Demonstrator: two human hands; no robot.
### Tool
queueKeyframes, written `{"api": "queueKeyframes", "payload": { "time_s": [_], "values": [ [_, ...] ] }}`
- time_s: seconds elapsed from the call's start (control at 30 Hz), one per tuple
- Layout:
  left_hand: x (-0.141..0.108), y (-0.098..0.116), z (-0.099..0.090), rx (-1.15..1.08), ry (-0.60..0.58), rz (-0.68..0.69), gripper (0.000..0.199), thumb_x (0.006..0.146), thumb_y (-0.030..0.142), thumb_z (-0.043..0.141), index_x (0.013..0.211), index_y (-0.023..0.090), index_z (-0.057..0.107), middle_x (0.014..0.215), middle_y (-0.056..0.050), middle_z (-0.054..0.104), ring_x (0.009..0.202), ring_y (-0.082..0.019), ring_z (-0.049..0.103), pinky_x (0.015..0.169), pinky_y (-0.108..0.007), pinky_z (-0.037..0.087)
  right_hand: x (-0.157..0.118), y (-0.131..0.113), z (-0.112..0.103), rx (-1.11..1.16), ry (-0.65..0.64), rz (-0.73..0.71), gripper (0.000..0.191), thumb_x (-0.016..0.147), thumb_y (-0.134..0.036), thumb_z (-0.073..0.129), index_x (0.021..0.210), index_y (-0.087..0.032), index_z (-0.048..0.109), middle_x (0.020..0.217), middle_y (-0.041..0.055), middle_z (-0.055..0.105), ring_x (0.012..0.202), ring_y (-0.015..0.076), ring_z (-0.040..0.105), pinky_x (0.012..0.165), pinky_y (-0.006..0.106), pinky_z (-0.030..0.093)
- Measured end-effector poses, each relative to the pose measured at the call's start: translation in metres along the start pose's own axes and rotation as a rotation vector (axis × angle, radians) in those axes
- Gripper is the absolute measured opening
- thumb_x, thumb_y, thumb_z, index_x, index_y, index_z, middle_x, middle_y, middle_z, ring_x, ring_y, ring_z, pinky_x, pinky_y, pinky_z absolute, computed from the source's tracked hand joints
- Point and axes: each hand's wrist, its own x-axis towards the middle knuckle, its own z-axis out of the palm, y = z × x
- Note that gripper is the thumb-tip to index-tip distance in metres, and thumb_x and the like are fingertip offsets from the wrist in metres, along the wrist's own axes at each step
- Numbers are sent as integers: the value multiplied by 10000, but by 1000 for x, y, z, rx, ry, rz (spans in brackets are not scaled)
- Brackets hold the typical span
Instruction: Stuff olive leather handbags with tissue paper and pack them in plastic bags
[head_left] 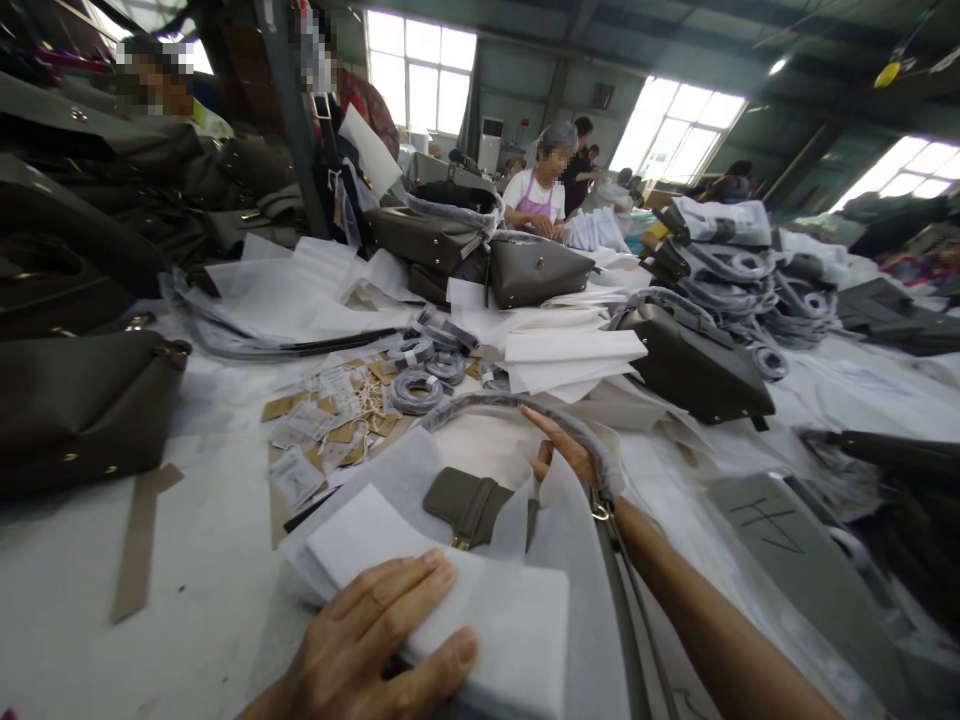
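Note:
In the head view, a grey handbag lies before me, mostly hidden under white wrapping sheets. Its handle [480, 402] arches up, covered in clear film, with a metal ring [601, 510] at its right end. A grey strap tab [474, 505] with a small gold buckle shows between the sheets. My left hand [382, 635] rests on a folded white sheet [517, 600], fingers stretched and thumb apart. Reaching under the handle's right side is my right hand [564, 450], its index finger extended and thumb apart, near a thin white strip [511, 525].
Paper tags with strings [352, 410] and wrapped strap coils [417, 390] lie beyond the bag. Grey handbags stand at left [82, 410] and right [694, 360]. White sheets [574, 350] are stacked behind. A co-worker [536, 195] in a purple apron works across the table.

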Motion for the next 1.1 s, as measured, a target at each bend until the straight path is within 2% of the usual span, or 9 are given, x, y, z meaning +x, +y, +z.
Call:
{"api": "queueKeyframes", "payload": {
  "time_s": [0.1,0.17,0.27,0.37,0.5,0.7,0.87,0.93,1.1],
  "values": [
    [-2,-1,1,-6,11,-8,235,918,168,568,1129,251,630,1306,-80,606,1223,-238,578,943,-392,563,6,-8,-6,-76,-83,-224,530,764,-269,575,1293,-258,607,1379,93,554,854,211,635,741,346,516],
    [-2,-2,1,-12,5,-12,234,912,172,579,1125,251,632,1310,-78,601,1225,-242,574,936,-395,568,6,-14,-8,-64,-169,-231,388,757,-245,563,1124,-222,689,1451,110,488,815,202,641,710,342,518],
    [-2,-2,0,-14,14,-4,234,924,187,564,1138,257,631,1307,-81,602,1213,-239,583,925,-393,572,4,-14,-8,-36,-196,-176,159,740,-284,618,828,-181,700,1323,154,592,808,229,651,731,365,519],
    [0,-3,-1,-8,-1,-16,250,931,185,552,1157,265,625,1296,-80,612,1211,-241,586,934,-403,565,-3,-4,-6,80,-134,-88,248,706,-442,681,663,-203,628,1020,144,708,917,298,650,800,411,518],
    [0,-4,1,-7,-20,-34,279,929,129,536,1170,240,623,1295,-93,613,1240,-251,565,956,-404,545,-24,10,-8,175,10,142,311,678,-524,684,737,-221,642,821,79,693,790,269,630,718,387,526],
    [5,-7,12,69,57,-86,337,899,44,525,1200,177,601,1235,-130,644,1226,-242,575,963,-387,524,-70,-12,-1,273,129,385,411,679,-575,598,503,-211,523,522,23,532,520,174,458,486,310,424],
    [17,-3,23,132,79,-123,438,870,1,529,1277,160,559,1186,-133,664,1189,-225,594,945,-349,512,-116,-26,24,371,203,403,346,547,-564,739,565,-237,628,570,52,626,579,245,562,517,367,489],
    [21,2,27,161,52,-115,447,894,19,490,1309,174,547,1193,-129,661,1178,-228,598,939,-353,509,-134,-28,37,455,183,491,360,527,-547,775,634,-221,667,581,53,648,535,220,582,475,335,486],
    [24,14,40,251,-14,-84,465,939,72,443,1367,236,524,1197,-102,656,1138,-211,613,954,-345,491,-163,-45,61,717,185,680,459,541,-514,838,753,-138,681,703,74,696,435,107,559,323,180,336]
  ]
}}
